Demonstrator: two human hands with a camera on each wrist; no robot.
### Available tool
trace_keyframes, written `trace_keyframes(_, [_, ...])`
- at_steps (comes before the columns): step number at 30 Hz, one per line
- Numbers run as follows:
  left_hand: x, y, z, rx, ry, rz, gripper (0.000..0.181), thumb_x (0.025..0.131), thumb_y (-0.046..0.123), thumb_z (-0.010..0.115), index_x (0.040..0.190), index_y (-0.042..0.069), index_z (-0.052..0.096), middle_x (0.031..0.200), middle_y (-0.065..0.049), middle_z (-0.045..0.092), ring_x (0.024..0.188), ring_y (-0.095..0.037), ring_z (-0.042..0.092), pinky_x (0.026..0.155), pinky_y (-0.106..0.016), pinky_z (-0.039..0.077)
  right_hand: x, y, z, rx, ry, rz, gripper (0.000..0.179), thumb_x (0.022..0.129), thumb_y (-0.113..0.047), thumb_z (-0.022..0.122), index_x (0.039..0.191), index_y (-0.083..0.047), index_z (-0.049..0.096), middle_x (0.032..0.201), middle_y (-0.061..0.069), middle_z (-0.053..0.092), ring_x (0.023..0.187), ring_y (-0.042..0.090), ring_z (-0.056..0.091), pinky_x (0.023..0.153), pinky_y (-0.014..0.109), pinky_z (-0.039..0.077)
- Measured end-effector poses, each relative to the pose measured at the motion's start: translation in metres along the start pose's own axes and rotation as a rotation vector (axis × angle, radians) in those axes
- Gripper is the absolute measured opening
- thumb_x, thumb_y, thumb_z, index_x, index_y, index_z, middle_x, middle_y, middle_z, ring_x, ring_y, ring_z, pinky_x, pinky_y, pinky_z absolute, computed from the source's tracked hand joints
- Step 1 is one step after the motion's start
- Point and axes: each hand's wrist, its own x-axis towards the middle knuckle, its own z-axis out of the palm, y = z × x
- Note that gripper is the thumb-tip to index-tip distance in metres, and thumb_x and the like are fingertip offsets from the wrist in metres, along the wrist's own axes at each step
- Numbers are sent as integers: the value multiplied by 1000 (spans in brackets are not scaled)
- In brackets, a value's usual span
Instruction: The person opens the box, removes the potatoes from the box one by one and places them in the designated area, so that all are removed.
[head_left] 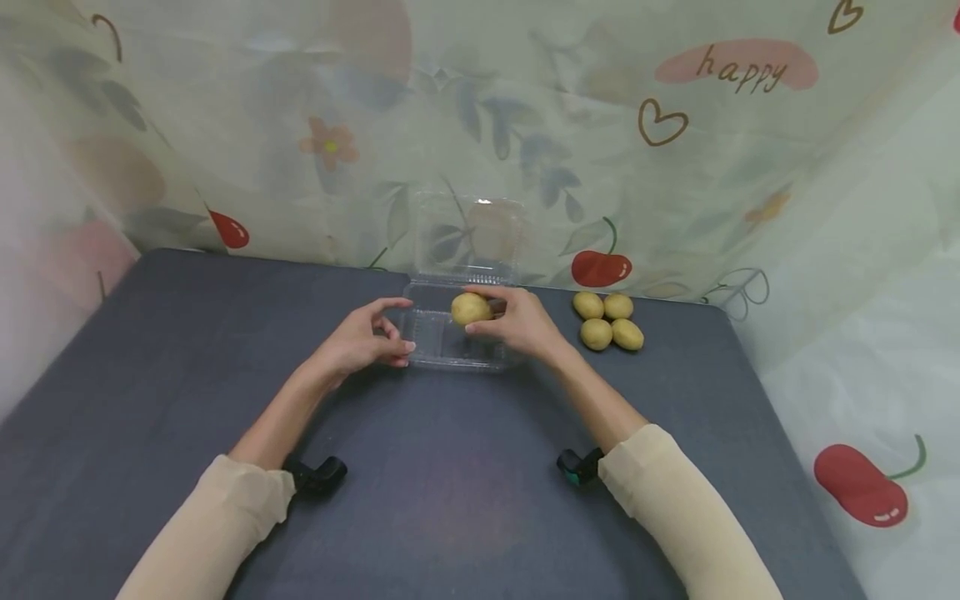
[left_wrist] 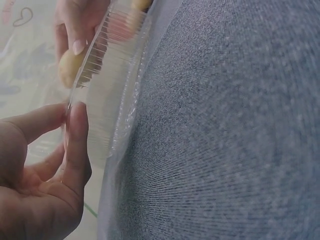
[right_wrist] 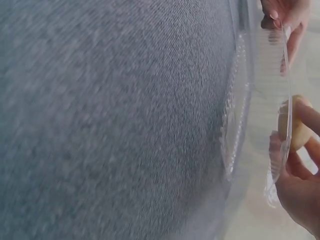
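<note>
A clear plastic clamshell container (head_left: 450, 362) sits at the back of the table, its lid (head_left: 467, 242) raised against the curtain. My left hand (head_left: 362, 338) pinches the container's left rim between thumb and fingers; the left wrist view shows the thin edge between the fingertips (left_wrist: 77, 115). Over the tray, my right hand (head_left: 525, 323) holds a small yellow potato (head_left: 470, 309) between thumb and fingers. Through the container wall, the right wrist view shows part of this potato (right_wrist: 296, 122). The head view has no other potato visible inside the tray.
Several potatoes (head_left: 597, 334) lie in a cluster on the dark grey table (head_left: 450, 492), right of the container. Behind the table hangs a printed curtain (head_left: 300, 100). A thin looped wire or cord (head_left: 742, 287) shows by the back right corner.
</note>
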Motion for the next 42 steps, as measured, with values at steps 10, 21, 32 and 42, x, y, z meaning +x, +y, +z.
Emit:
trace_keyframes(10, [0, 1, -1, 14, -25, 19, 72, 90, 2, 73, 151, 13, 37, 93, -16, 56, 80, -28, 70, 77, -43, 61, -14, 8, -17, -4, 54, 7, 60, 84, -24, 83, 139, -22, 61, 131, 5, 63, 107, 22, 67, 76, 36, 58])
trace_keyframes(21, [-1, 1, -2, 22, -26, 52, 71, 91, 4, 73, 152, 12, 38, 98, -18, 54, 82, -27, 70, 79, -42, 61, -27, 17, -31, 68, 77, 14, 59, 83, -22, 83, 138, -21, 61, 136, 4, 60, 111, 23, 66, 82, 39, 58])
trace_keyframes(32, [-1, 0, -1, 23, -24, 72, 69, 91, 5, 72, 151, 11, 38, 100, -18, 54, 83, -28, 70, 81, -43, 60, -44, 31, -45, 92, 115, 39, 62, 84, -19, 82, 141, -14, 58, 137, 7, 58, 111, 26, 65, 90, 41, 56])
trace_keyframes(42, [0, -1, 0, 29, -9, 72, 68, 91, 6, 73, 150, 11, 40, 99, -18, 54, 83, -27, 70, 80, -42, 61, -58, 41, -56, 90, 151, 22, 59, 83, -14, 83, 138, -15, 61, 131, 11, 60, 108, 27, 66, 90, 37, 55])
